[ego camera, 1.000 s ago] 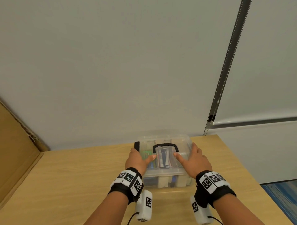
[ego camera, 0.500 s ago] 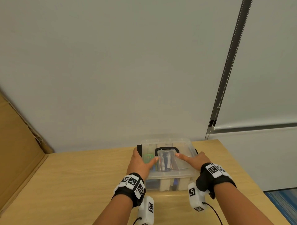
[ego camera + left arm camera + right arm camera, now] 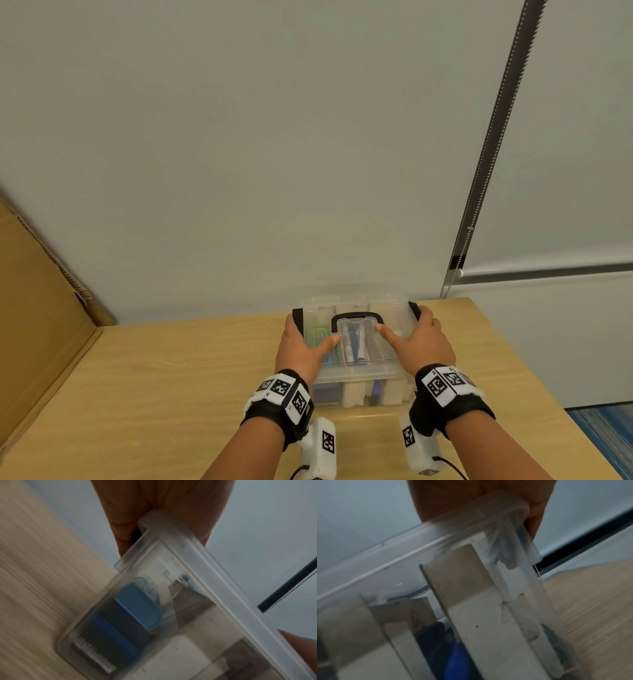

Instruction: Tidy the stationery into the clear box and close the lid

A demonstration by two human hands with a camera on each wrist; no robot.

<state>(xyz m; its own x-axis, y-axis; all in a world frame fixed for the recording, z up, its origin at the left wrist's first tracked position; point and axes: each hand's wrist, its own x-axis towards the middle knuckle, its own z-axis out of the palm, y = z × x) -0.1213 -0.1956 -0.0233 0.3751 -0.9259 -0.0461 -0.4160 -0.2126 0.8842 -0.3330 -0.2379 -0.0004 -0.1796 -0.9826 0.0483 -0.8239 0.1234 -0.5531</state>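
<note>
The clear box (image 3: 356, 394) stands on the wooden table (image 3: 171, 394) by the wall, its lid (image 3: 390, 317) on top and the black handle (image 3: 356, 315) lying flat. Pens (image 3: 352, 346) and a green item (image 3: 317, 335) show through the lid. My left hand (image 3: 301, 346) grips the box's left side at the black clip (image 3: 297, 317), thumb across the lid. My right hand (image 3: 421, 339) grips the right side at the other clip (image 3: 414, 308), thumb on the lid. The left wrist view shows the left hand (image 3: 154, 500) at the box's corner (image 3: 145, 524) and a blue item (image 3: 140, 608) inside.
A cardboard panel (image 3: 41, 308) leans at the table's left edge. The wall is right behind the box. The table's right edge (image 3: 534, 394) drops off to blue carpet (image 3: 603, 431). A blind's chain (image 3: 493, 144) hangs at the back right.
My right hand has slid from the lid's top out to the right side, its fingers now over the right clip. The left hand has stayed at the left clip.
</note>
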